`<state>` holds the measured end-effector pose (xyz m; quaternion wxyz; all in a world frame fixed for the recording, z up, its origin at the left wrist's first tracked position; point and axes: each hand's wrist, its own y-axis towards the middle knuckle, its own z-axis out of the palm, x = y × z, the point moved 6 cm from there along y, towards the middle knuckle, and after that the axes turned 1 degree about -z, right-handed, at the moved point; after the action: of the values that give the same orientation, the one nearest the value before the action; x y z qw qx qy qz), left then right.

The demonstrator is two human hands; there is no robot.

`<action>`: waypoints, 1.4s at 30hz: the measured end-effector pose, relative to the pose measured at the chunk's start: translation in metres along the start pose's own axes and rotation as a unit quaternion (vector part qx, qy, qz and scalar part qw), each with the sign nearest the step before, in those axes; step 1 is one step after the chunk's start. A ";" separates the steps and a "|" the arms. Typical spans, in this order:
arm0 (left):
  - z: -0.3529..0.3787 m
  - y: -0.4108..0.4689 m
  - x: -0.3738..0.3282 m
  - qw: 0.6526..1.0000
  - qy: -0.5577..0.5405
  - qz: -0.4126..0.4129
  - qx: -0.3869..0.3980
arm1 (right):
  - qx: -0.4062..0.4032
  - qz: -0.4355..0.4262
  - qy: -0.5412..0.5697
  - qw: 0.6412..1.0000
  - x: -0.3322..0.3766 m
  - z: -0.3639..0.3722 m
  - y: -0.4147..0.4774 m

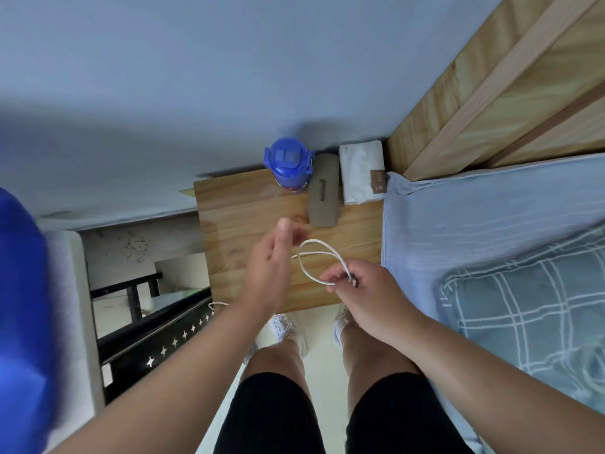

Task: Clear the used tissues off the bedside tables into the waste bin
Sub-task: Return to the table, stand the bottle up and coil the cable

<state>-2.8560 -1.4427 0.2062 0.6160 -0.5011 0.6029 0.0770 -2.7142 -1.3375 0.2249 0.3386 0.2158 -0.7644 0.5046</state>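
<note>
No loose used tissue shows on the bedside table [248, 208]; only a tissue pack [360, 172] sits at its 1 o'clock corner. Right hand [366, 296] pinches a white cable [314, 253] loop, left hand [268, 267] half-open, empty. Tissue would be light, soft, pinchable anywhere

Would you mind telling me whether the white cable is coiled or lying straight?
Coiled: the white cable forms loops above the bedside table, pinched in the right hand.
</note>
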 end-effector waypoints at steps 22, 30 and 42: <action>-0.075 -0.223 -0.335 0.757 -0.438 -0.062 0.481 | 0.029 -0.201 0.108 0.973 0.269 -0.074 -0.172; -0.127 -0.197 -0.381 0.915 -0.334 0.203 0.106 | 0.149 -0.174 0.096 0.969 0.287 -0.029 -0.205; -0.087 -0.217 -0.296 0.938 0.003 -0.037 0.345 | 0.042 -0.223 -0.016 0.974 0.322 -0.094 -0.195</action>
<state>-2.8398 -1.4591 0.5827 0.7517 -0.2798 0.5753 -0.1602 -2.7728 -1.3255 0.6080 0.4210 0.4025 -0.6804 0.4448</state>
